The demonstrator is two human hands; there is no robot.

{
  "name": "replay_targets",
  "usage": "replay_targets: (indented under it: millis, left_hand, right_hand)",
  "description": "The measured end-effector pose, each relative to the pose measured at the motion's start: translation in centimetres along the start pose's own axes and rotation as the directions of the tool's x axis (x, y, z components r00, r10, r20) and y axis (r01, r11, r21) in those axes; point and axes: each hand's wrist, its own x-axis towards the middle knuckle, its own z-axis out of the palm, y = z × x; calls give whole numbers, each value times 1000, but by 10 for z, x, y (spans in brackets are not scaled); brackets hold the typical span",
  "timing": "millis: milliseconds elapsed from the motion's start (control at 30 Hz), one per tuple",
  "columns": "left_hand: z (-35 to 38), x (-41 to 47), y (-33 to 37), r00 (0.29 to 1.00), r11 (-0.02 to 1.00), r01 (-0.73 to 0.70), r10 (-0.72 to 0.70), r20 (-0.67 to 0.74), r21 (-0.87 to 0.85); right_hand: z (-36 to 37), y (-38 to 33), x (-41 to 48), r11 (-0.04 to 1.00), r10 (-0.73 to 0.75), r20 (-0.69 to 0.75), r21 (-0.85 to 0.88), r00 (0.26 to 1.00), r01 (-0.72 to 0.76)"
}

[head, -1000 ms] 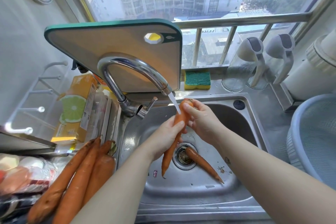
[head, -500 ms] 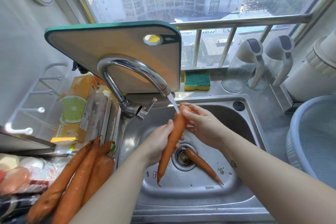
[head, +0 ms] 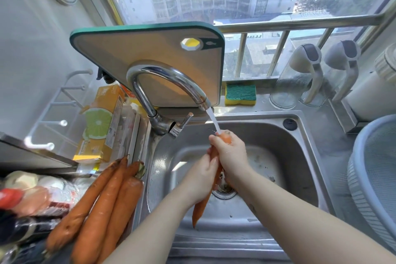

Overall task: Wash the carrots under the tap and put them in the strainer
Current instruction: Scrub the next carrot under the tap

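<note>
Over the steel sink (head: 300,156) I hold one long orange carrot (head: 201,205) nearly upright. My right hand (head: 232,152) is wrapped around its thick top, and my left hand (head: 201,173) grips its middle. Water runs from the curved tap (head: 167,79) onto the carrot's top end. The second carrot that lay by the drain is hidden behind my right wrist. Three unwashed carrots (head: 100,205) lie on the counter left of the sink. The pale blue strainer (head: 375,178) stands at the right edge.
A cutting board (head: 150,49) leans against the window behind the tap. A green and yellow sponge (head: 240,93) and two glass jugs (head: 300,77) sit on the ledge. A lime-printed box (head: 100,122) and wrapped groceries crowd the left counter.
My right hand slid from the carrot's tip to close around its top under the stream. The carrot now hangs more upright, and my wrist covers the carrot by the drain.
</note>
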Motion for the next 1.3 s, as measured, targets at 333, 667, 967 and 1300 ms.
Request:
replay_targets:
  millis: [333,667,967,1300]
  left_hand:
    - [0,-5,-20,990,997,-53,60,-124,61]
    - [0,0,-10,990,991,-19,37,-136,133]
    - [9,4,-4,971,936,-62,137,-197,346]
    - [2,4,-7,979,897,10,81,-187,442]
  right_hand:
    - [5,-17,-3,868,312,193,341,930,-362]
    - [-19,-13,-8,851,-32,309,-490,951,188]
    - [-8,-6,2,809,-293,105,-503,950,305]
    - [-15,-2,-5,901,-40,269,-406,962,151]
